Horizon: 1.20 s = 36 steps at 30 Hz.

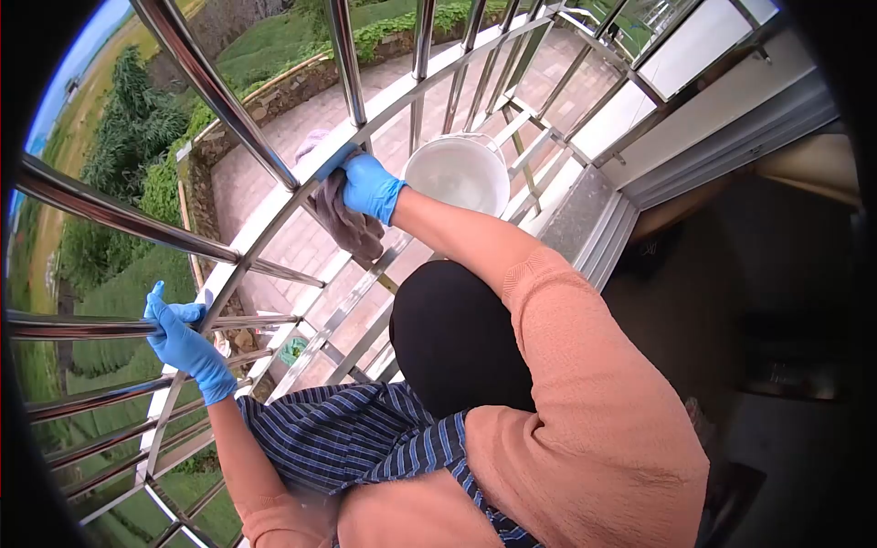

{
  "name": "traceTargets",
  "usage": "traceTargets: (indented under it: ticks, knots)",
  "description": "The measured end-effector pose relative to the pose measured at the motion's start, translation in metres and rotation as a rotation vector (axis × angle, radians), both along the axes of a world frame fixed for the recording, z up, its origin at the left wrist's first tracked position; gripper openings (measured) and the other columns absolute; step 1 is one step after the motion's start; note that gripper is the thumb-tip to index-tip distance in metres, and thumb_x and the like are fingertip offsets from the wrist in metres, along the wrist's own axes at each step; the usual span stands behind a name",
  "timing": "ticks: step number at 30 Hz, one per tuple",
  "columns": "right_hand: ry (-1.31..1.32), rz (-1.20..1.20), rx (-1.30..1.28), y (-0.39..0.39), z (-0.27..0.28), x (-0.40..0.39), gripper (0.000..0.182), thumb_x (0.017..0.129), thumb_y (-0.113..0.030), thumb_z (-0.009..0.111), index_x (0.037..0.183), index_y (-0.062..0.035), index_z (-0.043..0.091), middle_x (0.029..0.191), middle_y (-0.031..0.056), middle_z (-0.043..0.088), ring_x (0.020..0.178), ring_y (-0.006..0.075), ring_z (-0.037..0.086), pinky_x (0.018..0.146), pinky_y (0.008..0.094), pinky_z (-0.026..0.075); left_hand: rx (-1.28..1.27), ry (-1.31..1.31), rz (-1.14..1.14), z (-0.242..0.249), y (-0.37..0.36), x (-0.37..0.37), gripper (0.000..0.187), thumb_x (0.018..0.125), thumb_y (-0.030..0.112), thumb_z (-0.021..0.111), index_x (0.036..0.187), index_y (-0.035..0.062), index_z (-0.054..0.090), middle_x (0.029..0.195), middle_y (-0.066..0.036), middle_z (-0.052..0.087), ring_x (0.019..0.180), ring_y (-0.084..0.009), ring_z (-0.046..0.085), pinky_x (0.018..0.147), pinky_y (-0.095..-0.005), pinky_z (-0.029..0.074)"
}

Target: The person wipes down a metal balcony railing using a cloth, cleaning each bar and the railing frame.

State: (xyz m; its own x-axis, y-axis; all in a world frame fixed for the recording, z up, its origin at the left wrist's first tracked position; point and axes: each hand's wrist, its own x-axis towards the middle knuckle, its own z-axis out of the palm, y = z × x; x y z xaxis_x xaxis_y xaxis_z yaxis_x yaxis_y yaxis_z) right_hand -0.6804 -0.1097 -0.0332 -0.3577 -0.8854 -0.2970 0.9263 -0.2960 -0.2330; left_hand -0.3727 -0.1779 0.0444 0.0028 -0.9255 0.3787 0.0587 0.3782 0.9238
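Note:
My left hand, in a blue glove, is wrapped round a shiny metal bar of the railing at the left. Beyond my bent knee, my right hand, also gloved in blue, grips a greyish-purple cloth. That cloth hangs down from my fingers beside the flat silver rail. Part of my right fingers lies over the rail and is hard to make out. Just right of my right hand stands a white bucket with clear liquid in it.
Upright metal bars rise from the rail. Below the bucket runs a frame of metal slats, with paving far beneath. A window track lies at the right. A green item sits near the lower slats.

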Motion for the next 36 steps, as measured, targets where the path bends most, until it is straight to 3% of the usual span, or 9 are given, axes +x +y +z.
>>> traceTargets:
  ticks: [5, 10, 13, 19, 22, 25, 29, 34, 36]
  knots:
    - [0.883, 0.036, -0.346, -0.025, 0.022, 0.017, 0.013, 0.086, -0.004, 0.045, 0.082, -0.0066, 0.057, 0.076, 0.0040, 0.054, 0.069, 0.0131, 0.051, 0.066, 0.0253, 0.043, -0.031, -0.001, 0.143, 0.019, 0.014, -0.008, 0.033, 0.095, 0.024, 0.051, 0.109, -0.0054, 0.058, 0.051, 0.003, 0.042, 0.045, -0.0059, 0.043, 0.050, -0.0219, 0.042]
    - [0.661, 0.200, 0.143, 0.015, -0.013, 0.019, 0.016, 0.087, 0.000, 0.044, 0.089, -0.0028, 0.060, 0.080, 0.0067, 0.059, 0.076, 0.0131, 0.055, 0.068, 0.0286, 0.047, -0.008, -0.001, 0.144, 0.030, 0.017, -0.003, 0.037, 0.095, 0.027, 0.051, 0.110, -0.0062, 0.058, 0.050, 0.004, 0.042, 0.044, -0.0055, 0.041, 0.047, -0.0219, 0.041]
    - [1.114, -0.123, 0.177, 0.088, 0.033, 0.002, 0.026, 0.085, 0.002, 0.044, 0.104, -0.0004, 0.062, 0.090, 0.0084, 0.064, 0.081, 0.0118, 0.058, 0.075, 0.0250, 0.048, -0.023, -0.012, 0.169, 0.028, 0.011, 0.004, 0.040, 0.095, 0.027, 0.051, 0.112, -0.0085, 0.056, 0.049, 0.005, 0.039, 0.043, -0.0046, 0.037, 0.044, -0.0226, 0.039]
    - [0.775, -0.551, -0.137, 0.139, 0.111, -0.049, 0.032, 0.089, 0.003, 0.051, 0.121, 0.0035, 0.051, 0.110, 0.0059, 0.059, 0.093, 0.0068, 0.056, 0.083, 0.0187, 0.047, -0.023, -0.005, 0.216, 0.034, 0.012, 0.005, 0.040, 0.095, 0.026, 0.051, 0.114, -0.0094, 0.055, 0.048, 0.005, 0.037, 0.042, -0.0036, 0.033, 0.042, -0.0222, 0.035]
    - [0.780, -0.683, -0.310, 0.121, 0.121, -0.081, 0.036, 0.084, -0.002, 0.057, 0.120, -0.0013, 0.054, 0.113, 0.0075, 0.061, 0.102, 0.0162, 0.058, 0.090, 0.0288, 0.046, -0.006, 0.049, 0.243, 0.028, 0.006, 0.004, 0.042, 0.095, 0.028, 0.051, 0.115, -0.0091, 0.055, 0.049, 0.006, 0.037, 0.042, -0.0036, 0.032, 0.039, -0.0216, 0.032]
    - [1.898, -0.969, 0.567, 0.089, 0.115, -0.132, 0.041, 0.077, -0.005, 0.062, 0.117, -0.0059, 0.057, 0.102, 0.0097, 0.065, 0.091, 0.0243, 0.061, 0.082, 0.0335, 0.049, 0.003, 0.003, 0.257, 0.035, 0.010, 0.008, 0.043, 0.095, 0.029, 0.051, 0.115, -0.0093, 0.054, 0.049, 0.006, 0.037, 0.042, -0.0035, 0.032, 0.040, -0.0223, 0.033]
    - [2.141, -0.870, 0.873, 0.071, 0.118, -0.162, 0.019, 0.075, -0.015, 0.061, 0.093, -0.0164, 0.067, 0.080, 0.0070, 0.065, 0.075, 0.0276, 0.061, 0.069, 0.0376, 0.049, -0.028, -0.058, 0.280, 0.033, 0.010, 0.006, 0.043, 0.095, 0.030, 0.050, 0.114, -0.0092, 0.055, 0.049, 0.005, 0.038, 0.043, -0.0037, 0.032, 0.041, -0.0220, 0.033]
    - [1.956, -1.039, 0.898, 0.081, 0.112, -0.161, 0.025, 0.079, -0.012, 0.060, 0.103, -0.0140, 0.064, 0.087, 0.0088, 0.065, 0.084, 0.0257, 0.062, 0.075, 0.0351, 0.050, 0.020, 0.009, 0.242, 0.031, 0.005, 0.014, 0.043, 0.095, 0.030, 0.051, 0.112, -0.0086, 0.057, 0.050, 0.005, 0.039, 0.044, -0.0040, 0.033, 0.042, -0.0220, 0.033]
    - [1.542, -1.167, 0.625, 0.086, 0.102, -0.144, 0.022, 0.083, -0.005, 0.055, 0.103, -0.0073, 0.061, 0.090, 0.0074, 0.065, 0.085, 0.0199, 0.062, 0.078, 0.0313, 0.050, -0.018, -0.008, 0.252, 0.029, 0.005, 0.013, 0.041, 0.094, 0.030, 0.054, 0.110, -0.0079, 0.058, 0.049, 0.005, 0.040, 0.042, -0.0039, 0.034, 0.042, -0.0216, 0.033]
